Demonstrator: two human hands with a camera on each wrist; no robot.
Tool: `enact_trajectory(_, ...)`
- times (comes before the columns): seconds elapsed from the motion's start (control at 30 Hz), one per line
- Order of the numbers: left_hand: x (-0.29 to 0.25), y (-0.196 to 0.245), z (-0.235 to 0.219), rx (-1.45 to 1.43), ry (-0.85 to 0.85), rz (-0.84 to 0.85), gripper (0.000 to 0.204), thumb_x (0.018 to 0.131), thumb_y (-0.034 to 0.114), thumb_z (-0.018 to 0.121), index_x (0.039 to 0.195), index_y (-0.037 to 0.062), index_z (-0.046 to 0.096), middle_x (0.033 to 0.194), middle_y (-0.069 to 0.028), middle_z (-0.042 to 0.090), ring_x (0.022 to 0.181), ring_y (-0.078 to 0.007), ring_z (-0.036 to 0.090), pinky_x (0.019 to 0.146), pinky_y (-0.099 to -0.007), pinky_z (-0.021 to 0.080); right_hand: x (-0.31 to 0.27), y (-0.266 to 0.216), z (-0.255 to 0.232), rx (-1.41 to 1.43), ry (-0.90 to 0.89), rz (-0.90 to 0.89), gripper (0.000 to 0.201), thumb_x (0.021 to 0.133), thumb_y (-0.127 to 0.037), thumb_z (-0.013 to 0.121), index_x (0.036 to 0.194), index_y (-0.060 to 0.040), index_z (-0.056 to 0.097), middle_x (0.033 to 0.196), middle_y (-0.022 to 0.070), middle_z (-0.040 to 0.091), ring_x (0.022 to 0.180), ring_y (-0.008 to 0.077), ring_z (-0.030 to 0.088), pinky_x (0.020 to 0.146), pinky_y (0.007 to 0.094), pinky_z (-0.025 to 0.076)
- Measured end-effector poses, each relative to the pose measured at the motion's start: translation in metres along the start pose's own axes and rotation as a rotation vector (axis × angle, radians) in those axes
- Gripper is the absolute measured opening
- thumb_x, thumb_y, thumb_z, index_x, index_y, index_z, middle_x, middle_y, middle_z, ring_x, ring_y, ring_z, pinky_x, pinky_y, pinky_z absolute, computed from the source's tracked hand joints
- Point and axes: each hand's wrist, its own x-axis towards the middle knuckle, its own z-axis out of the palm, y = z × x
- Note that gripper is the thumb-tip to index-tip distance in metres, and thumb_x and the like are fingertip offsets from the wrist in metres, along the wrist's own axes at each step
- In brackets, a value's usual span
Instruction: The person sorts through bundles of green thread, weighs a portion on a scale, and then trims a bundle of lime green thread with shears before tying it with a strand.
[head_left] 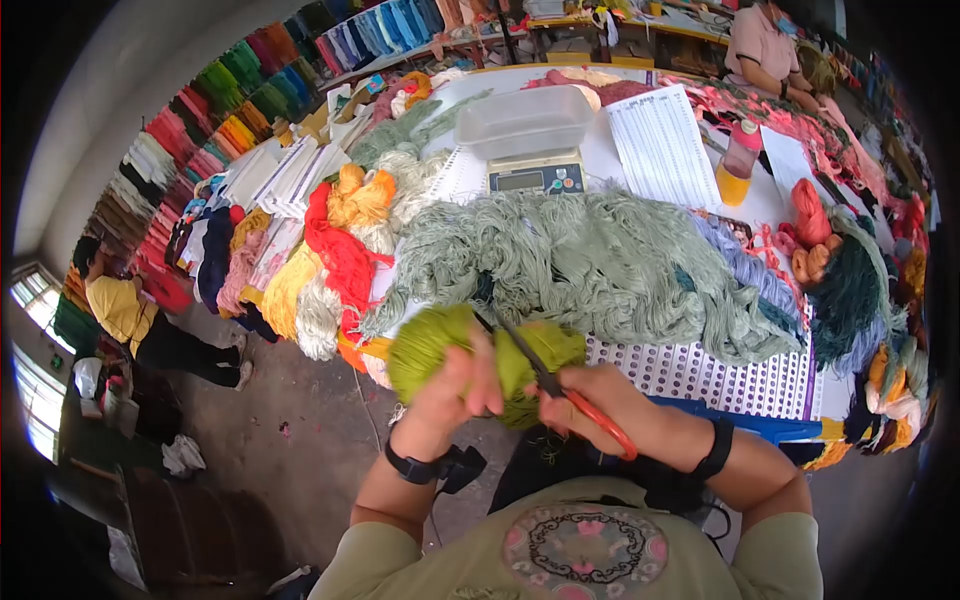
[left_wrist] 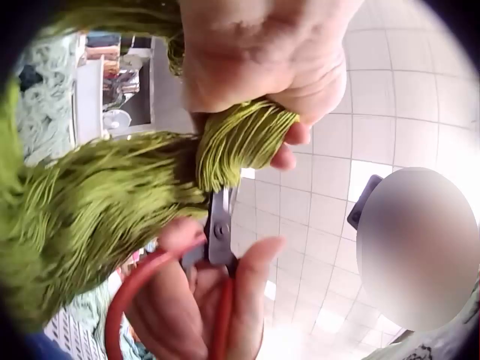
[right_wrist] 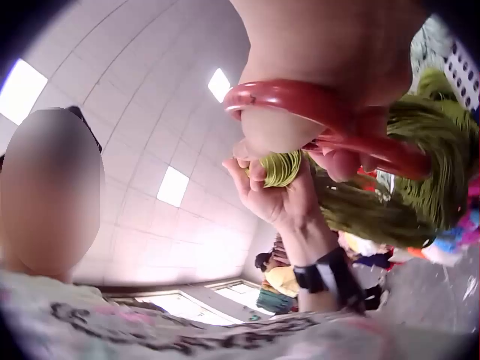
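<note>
My left hand [head_left: 448, 388] grips a bundle of lime-green yarn [head_left: 420, 350], its loose strands draping to both sides. Scissors with red-orange handles [head_left: 605, 428] are in my right hand [head_left: 625, 405], their dark blades pointing up toward the yarn. In the left wrist view, a gathered loop of the yarn [left_wrist: 244, 142] sits under the left palm, and the scissors' metal blades [left_wrist: 220, 225] reach right into its lower edge. The right wrist view has the right thumb through one red handle [right_wrist: 292, 101], with the left hand [right_wrist: 281, 199] behind it, fingers curled round the yarn.
Grey-green yarn [head_left: 580, 260] heaps across the table ahead, over a perforated white sheet [head_left: 700, 380]. Behind it stand a digital scale [head_left: 537, 177] with a plastic tub [head_left: 525, 120], and a bottle [head_left: 738, 165]. Coloured skeins [head_left: 340, 235] line the left edge. Two people work farther off.
</note>
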Motion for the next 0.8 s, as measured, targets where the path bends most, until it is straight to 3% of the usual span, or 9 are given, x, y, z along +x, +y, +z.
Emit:
enact_trajectory(0.03, -0.003, -0.003, 0.004, 0.074, -0.019, -0.021, 0.053, 0.088, 0.059, 0.057, 0.084, 0.0071, 0.048, 0.048, -0.0009, 0.047, 0.039, -0.0130, 0.049, 0.043, -0.0253, 0.044, 0.003, 0.015, 0.002, -0.246, 0.053, -0.230, 0.037, 0.095, -0.041, 0.055, 0.100, -0.0050, 0.061, 0.064, 0.0032, 0.059, 0.054, 0.0118, 0.060, 0.050, 0.0263, 0.048)
enact_trajectory(0.1, -0.002, -0.006, 0.000, 0.029, -0.020, -0.047, 0.053, 0.088, 0.058, 0.058, 0.087, 0.0059, 0.050, 0.049, -0.0008, 0.047, 0.041, -0.0128, 0.050, 0.044, -0.0250, 0.044, 0.002, 0.006, 0.001, -0.164, 0.042, -0.187, 0.036, 0.096, -0.040, 0.055, 0.101, -0.0049, 0.062, 0.064, 0.0030, 0.060, 0.053, 0.0107, 0.060, 0.049, 0.0261, 0.047)
enact_trajectory(0.17, 0.002, -0.004, -0.005, -0.050, 0.117, 0.025, 0.052, 0.090, 0.057, 0.055, 0.076, 0.0072, 0.046, 0.047, 0.0004, 0.045, 0.033, -0.0119, 0.044, 0.042, -0.0223, 0.044, -0.005, -0.022, 0.000, 0.191, -0.041, 0.233, 0.035, 0.096, -0.037, 0.054, 0.093, -0.0035, 0.065, 0.065, 0.0072, 0.064, 0.055, 0.0191, 0.065, 0.052, 0.0305, 0.050)
enact_trajectory(0.3, 0.000, -0.003, -0.004, 0.043, 0.115, 0.018, 0.051, 0.090, 0.055, 0.057, 0.080, 0.0057, 0.048, 0.048, 0.0003, 0.047, 0.036, -0.0124, 0.047, 0.040, -0.0240, 0.041, -0.008, -0.016, 0.000, 0.257, -0.074, 0.269, 0.036, 0.096, -0.037, 0.054, 0.092, -0.0029, 0.065, 0.063, 0.0071, 0.063, 0.055, 0.0189, 0.065, 0.052, 0.0301, 0.050)
enact_trajectory(0.37, -0.005, -0.014, -0.003, 0.028, 0.042, 0.008, 0.051, 0.089, 0.055, 0.058, 0.083, 0.0046, 0.049, 0.048, 0.0001, 0.047, 0.037, -0.0125, 0.048, 0.039, -0.0239, 0.041, 0.000, 0.009, 0.003, -0.074, 0.001, -0.027, 0.039, 0.096, -0.042, 0.053, 0.101, -0.0044, 0.061, 0.059, 0.0028, 0.060, 0.054, 0.0118, 0.062, 0.048, 0.0250, 0.047)
enact_trajectory(0.5, -0.001, -0.013, -0.009, 0.051, 0.081, -0.008, 0.049, 0.091, 0.053, 0.057, 0.086, 0.0048, 0.050, 0.048, 0.0004, 0.047, 0.037, -0.0125, 0.046, 0.040, -0.0247, 0.042, -0.006, -0.012, 0.001, 0.281, -0.043, 0.259, 0.047, 0.097, -0.045, 0.049, 0.088, -0.0022, 0.064, 0.061, 0.0038, 0.060, 0.053, 0.0122, 0.062, 0.048, 0.0249, 0.047)
enact_trajectory(0.63, -0.001, -0.016, -0.021, -0.057, 0.120, 0.007, 0.051, 0.090, 0.053, 0.058, 0.090, 0.0032, 0.052, 0.048, 0.0007, 0.047, 0.035, -0.0120, 0.044, 0.038, -0.0246, 0.042, -0.009, -0.010, 0.003, 0.304, -0.046, 0.268, 0.050, 0.098, -0.046, 0.048, 0.083, -0.0011, 0.064, 0.064, 0.0050, 0.061, 0.052, 0.0130, 0.060, 0.048, 0.0258, 0.047)
enact_trajectory(0.73, -0.010, -0.025, -0.005, 0.066, -0.076, -0.067, 0.051, 0.088, 0.053, 0.061, 0.099, 0.0028, 0.054, 0.053, 0.0004, 0.045, 0.043, -0.0106, 0.045, 0.043, -0.0251, 0.041, 0.001, 0.010, 0.009, 0.174, 0.055, -0.047, 0.052, 0.098, -0.049, 0.046, 0.084, -0.0029, 0.064, 0.063, 0.0047, 0.060, 0.048, 0.0110, 0.057, 0.045, 0.0243, 0.044)
enact_trajectory(0.8, -0.007, -0.020, -0.004, 0.028, -0.001, -0.065, 0.051, 0.088, 0.053, 0.061, 0.097, 0.0028, 0.054, 0.053, 0.0005, 0.045, 0.043, -0.0105, 0.044, 0.043, -0.0248, 0.041, -0.005, -0.005, 0.003, 0.205, 0.008, 0.113, 0.051, 0.098, -0.049, 0.047, 0.085, -0.0027, 0.063, 0.063, 0.0045, 0.059, 0.049, 0.0108, 0.056, 0.045, 0.0242, 0.044)
